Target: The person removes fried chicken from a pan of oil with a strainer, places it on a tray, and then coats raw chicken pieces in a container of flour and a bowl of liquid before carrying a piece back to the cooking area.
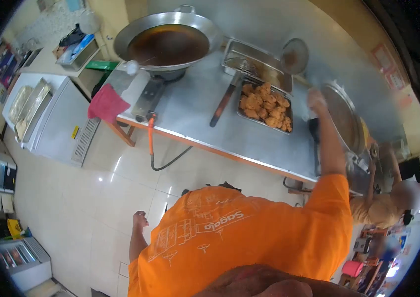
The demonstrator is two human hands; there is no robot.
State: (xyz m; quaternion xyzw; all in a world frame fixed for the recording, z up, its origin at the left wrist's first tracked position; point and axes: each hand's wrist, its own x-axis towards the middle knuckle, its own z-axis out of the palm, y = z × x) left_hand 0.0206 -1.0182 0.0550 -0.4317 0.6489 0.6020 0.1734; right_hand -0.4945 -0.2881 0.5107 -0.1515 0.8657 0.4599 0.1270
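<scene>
The right hand (316,99) is stretched far out over the worktop (190,110) and sits at the near rim of a large steel wok (343,119) at the right end. The hand is blurred, so I cannot tell whether its fingers are closed on the rim or only resting against it. The left hand (140,218) hangs low beside the orange shirt (249,237), above the tiled floor (81,208). Its fingers are curled in and it holds nothing. The wok tilts toward the camera and its contents are not clear. Judging by its size and metal, it is likely heavy, rigid and slick with grease, and perhaps hot, so a firm grip on a side handle or on the rim through a cloth looks safer than bare fingertips. Just left of the right hand, golden fried pieces (264,104) fill a steel tray (239,114). An empty tray (257,62) and a round skimmer (294,55) lie beyond it. A dark-handled tool (222,106) lies beside the trays. Well apart at the left end, a second wok (202,24) holding dark oil sits on a burner, and a red cloth (106,104) hangs off the worktop's corner. Another person (386,208) is at the far right, past the wok.
</scene>
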